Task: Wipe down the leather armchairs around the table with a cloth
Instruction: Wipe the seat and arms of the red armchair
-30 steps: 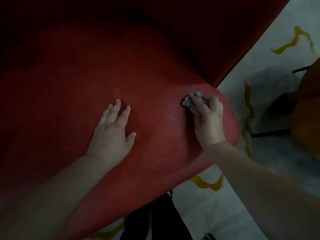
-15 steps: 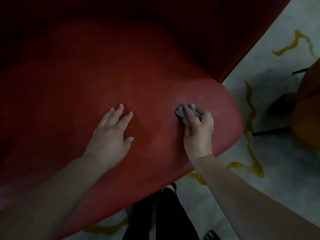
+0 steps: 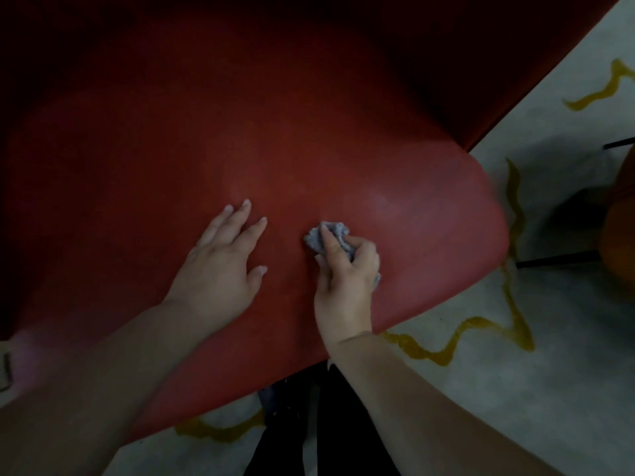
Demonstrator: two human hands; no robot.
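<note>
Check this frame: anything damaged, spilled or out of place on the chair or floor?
Nothing stands out. The red seat shows no tears or spills, only a faint sheen. The right hand holds a bunched grey cloth on it; the left hand rests flat. The yellow squiggles on the floor look like a pattern, not spills.

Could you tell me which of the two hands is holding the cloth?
The right hand, bunching the grey cloth in curled fingers; the left hand lies flat, holding nothing.
</note>
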